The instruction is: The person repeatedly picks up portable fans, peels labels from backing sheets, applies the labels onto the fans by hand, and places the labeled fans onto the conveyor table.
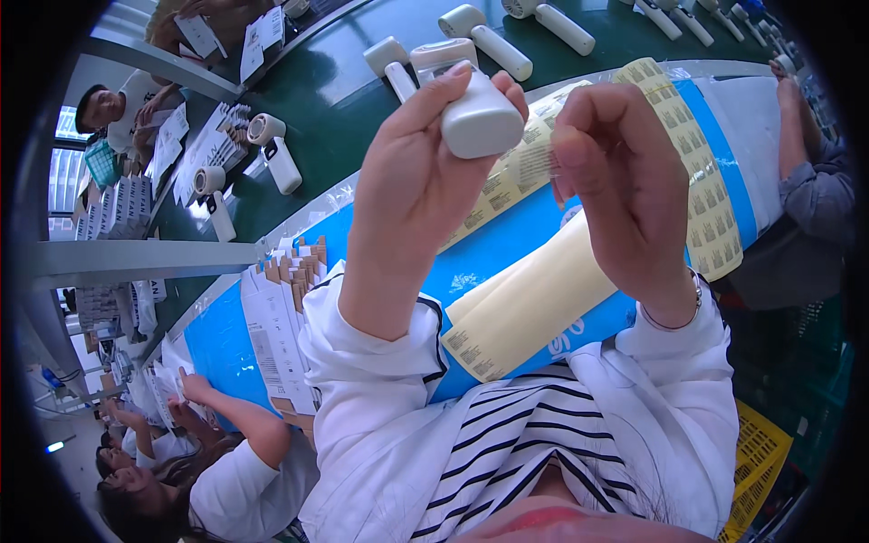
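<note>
My left hand (403, 181) is closed round a white handheld fan (482, 119), raised with the rounded butt of its handle toward me. Just to its right, my right hand (625, 190) pinches a small clear sticker (541, 164) with printing on it, between thumb and forefinger. Beneath my hands, cream sticker sheets (711, 204) covered in rows of small printed labels lie on the blue-covered table (453, 276). Nearer to me, below the right hand, are mostly bare cream backing sheets (534, 299), with a few labels left at one corner.
Several white fans (502, 50) lie on the green conveyor (335, 109) beyond the table. Folded white cartons (272, 335) are stacked at left, near a metal beam (145, 262). Co-workers sit at left and right (815, 199). A yellow basket (759, 457) is at lower right.
</note>
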A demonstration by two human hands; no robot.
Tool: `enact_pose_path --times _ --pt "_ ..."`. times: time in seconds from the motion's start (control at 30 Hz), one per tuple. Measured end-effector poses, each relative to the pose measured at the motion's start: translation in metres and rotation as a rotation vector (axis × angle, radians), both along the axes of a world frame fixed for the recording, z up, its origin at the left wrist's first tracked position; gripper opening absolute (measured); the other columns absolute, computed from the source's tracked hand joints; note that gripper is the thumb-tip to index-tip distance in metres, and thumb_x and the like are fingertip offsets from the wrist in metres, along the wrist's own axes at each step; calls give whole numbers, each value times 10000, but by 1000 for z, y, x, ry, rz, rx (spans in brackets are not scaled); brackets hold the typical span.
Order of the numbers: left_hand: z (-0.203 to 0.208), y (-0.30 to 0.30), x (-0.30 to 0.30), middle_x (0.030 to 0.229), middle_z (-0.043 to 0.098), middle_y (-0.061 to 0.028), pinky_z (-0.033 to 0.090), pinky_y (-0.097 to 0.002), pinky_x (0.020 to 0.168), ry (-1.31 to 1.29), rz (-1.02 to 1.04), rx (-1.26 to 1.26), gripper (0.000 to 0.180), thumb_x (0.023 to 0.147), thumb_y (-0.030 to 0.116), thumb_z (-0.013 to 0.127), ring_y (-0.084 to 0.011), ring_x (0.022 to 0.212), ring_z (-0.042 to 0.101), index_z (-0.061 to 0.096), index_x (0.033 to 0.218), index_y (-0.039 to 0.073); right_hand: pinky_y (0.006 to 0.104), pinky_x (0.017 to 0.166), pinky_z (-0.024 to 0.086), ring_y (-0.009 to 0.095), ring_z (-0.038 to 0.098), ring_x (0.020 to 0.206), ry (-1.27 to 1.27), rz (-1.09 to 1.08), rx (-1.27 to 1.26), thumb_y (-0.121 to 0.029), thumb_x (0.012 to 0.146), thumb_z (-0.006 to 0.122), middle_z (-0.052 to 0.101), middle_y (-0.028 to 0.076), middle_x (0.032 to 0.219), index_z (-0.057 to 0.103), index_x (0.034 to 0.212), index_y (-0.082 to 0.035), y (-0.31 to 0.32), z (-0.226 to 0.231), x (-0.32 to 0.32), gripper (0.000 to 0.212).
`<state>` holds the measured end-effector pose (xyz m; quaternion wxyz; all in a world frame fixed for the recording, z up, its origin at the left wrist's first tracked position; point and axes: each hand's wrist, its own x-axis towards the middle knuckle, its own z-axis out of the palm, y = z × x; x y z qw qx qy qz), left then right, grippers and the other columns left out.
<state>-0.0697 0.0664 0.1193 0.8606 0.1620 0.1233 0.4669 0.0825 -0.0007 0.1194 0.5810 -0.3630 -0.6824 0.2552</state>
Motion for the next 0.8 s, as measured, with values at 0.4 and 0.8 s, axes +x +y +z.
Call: enact_pose_path --times 0.4,0.8 --pt "2 -27 -1 1019 507 -164 448 -334 889 -33 24 2 290 949 165 475 -219 973 530 368 1086 -69 142 537 339 8 450 632 -82 -113 89 -98 912 563 530 11 803 498 953 -10 4 -3 -16 117" --pt "1 -30 -2 1014 496 -160 444 -334 901 -10 83 -22 254 949 154 471 -220 970 521 384 1050 -63 136 572 390 23 501 674 -116 -142 102 -89 899 583 546 28 816 512 934 1 3 -3 -19 120"
